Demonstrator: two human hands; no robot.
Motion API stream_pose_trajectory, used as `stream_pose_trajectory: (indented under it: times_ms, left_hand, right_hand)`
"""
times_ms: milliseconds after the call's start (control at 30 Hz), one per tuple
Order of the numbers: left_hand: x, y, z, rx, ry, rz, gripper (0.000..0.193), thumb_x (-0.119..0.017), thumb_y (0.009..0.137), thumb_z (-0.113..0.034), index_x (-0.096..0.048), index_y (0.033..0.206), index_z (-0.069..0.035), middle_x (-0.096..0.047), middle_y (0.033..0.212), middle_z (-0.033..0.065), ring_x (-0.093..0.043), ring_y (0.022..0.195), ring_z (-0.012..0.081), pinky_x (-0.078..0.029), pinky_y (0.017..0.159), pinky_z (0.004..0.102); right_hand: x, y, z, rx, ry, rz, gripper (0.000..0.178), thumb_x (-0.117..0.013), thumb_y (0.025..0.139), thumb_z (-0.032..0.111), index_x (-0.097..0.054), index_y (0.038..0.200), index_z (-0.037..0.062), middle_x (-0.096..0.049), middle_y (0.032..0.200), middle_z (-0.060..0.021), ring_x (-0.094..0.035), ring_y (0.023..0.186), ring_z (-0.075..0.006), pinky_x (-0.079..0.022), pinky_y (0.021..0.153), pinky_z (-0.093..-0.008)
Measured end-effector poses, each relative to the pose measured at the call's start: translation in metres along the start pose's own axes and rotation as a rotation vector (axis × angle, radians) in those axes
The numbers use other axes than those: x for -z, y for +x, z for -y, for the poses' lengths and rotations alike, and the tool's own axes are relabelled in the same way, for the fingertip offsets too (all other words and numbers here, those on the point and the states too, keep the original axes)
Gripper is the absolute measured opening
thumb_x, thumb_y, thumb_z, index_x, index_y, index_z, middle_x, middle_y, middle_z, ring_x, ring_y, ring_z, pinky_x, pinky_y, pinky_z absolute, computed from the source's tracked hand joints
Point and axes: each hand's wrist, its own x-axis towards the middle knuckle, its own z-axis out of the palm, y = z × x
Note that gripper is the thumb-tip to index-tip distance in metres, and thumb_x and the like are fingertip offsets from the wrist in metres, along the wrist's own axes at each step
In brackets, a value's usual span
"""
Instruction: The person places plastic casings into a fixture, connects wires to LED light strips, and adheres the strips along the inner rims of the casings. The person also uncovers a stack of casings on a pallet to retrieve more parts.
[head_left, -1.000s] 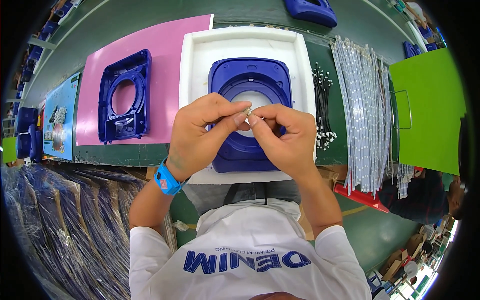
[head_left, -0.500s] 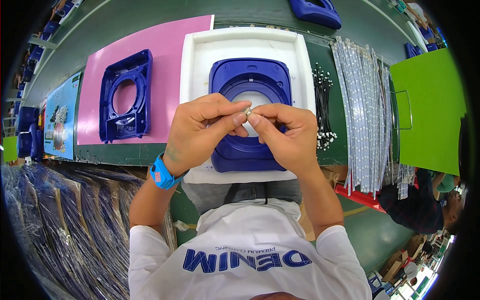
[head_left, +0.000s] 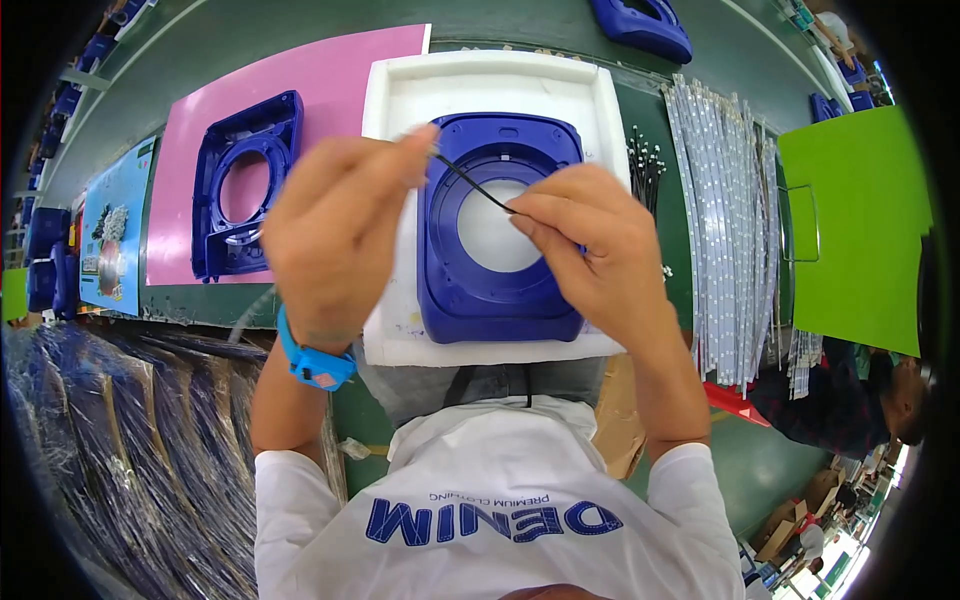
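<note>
In the middle we have a white foam tray (head_left: 500, 92), and in it lies a square blue plastic frame (head_left: 440, 240). Above this frame, between the left hand (head_left: 335, 230) and the right hand (head_left: 605, 245), we see a thin black cable (head_left: 475, 185). Left of the tray, a flat pink sheet (head_left: 350, 80) carries a second blue plastic frame (head_left: 208, 175). To the right we find, in order, thin black cables with white ends (head_left: 645, 175), long whitish strips (head_left: 725, 230) and a flat green board (head_left: 860, 230).

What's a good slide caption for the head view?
Two hands hold a black cable over a blue frame in a white tray.
</note>
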Motion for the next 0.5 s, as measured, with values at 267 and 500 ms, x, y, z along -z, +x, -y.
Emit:
stream_pose_trajectory:
  times_ms: [267,500]
  left_hand:
    - [-0.011,-0.029,0.012,0.147,-0.197,0.04,0.033,-0.077,0.085,0.006,-0.077,0.117,-0.002,-0.071,0.088,0.0107,-0.069,0.077,0.0204,-0.052,0.065,0.0292]
    - [-0.041,-0.058,0.021,-0.046,-0.127,0.289,0.016,-0.074,0.082,-0.005,-0.075,0.098,-0.007,-0.071,0.086,0.0047,-0.068,0.08,0.0255,-0.052,0.076,0.0393]
  right_hand:
    - [0.004,0.008,-0.047,0.035,-0.458,0.152,0.009,-0.073,0.083,0.004,-0.073,0.092,0.0016,-0.071,0.092,-0.0093,-0.069,0.091,-0.0304,-0.056,0.074,-0.0403]
    - [-0.031,0.022,-0.072,0.16,-0.237,-0.015,0.013,-0.079,0.079,0.005,-0.078,0.092,0.0067,-0.069,0.091,-0.0065,-0.068,0.081,-0.0273,-0.055,0.069,-0.0379]
